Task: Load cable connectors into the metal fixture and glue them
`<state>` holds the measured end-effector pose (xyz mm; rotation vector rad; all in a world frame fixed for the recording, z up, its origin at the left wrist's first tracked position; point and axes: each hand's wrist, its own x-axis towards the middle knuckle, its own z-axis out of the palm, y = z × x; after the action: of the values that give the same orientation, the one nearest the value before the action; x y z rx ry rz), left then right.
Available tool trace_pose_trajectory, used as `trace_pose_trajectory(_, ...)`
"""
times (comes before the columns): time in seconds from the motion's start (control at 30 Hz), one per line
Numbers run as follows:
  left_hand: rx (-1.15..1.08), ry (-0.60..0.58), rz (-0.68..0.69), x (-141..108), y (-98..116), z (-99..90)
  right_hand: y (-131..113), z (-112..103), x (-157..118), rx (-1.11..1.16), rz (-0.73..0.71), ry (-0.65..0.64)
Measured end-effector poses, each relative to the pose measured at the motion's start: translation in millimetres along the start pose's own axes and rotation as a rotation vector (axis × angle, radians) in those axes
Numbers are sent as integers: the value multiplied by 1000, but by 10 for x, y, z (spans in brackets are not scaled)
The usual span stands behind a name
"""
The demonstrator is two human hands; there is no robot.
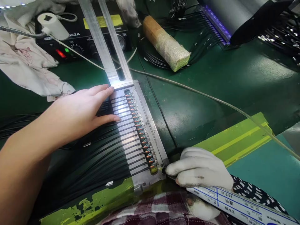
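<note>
A slotted metal fixture (127,137) lies across the bench, holding a row of black cables (112,142) side by side. Their stripped ends, with small orange and bluish wires (140,128), sit over the long slot. My bare left hand (87,104) rests with fingers apart, its fingertips at the fixture's left edge near the upper cables. In a stained white glove, my right hand (201,170) grips a UV glue syringe (225,200) with a printed label. The syringe's thin tip reaches the lowest cable end, by the slot's near end; whether it touches is unclear.
A black controller box (79,47) with lit displays stands at the back left, beside white cloth (28,62). A plastic-wrapped block (168,43) lies at the back. Purple light glows under a machine (217,25). A thin hose (211,97) crosses the bench above yellow-green tape (236,137).
</note>
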<state>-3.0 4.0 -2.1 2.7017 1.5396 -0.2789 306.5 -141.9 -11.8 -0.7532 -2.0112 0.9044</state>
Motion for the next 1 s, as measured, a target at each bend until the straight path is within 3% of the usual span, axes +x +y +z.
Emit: trace_pose_trajectory(1.0, -15, -27, -3, -8, 25, -32, 50, 22, -18, 2, -33, 26)
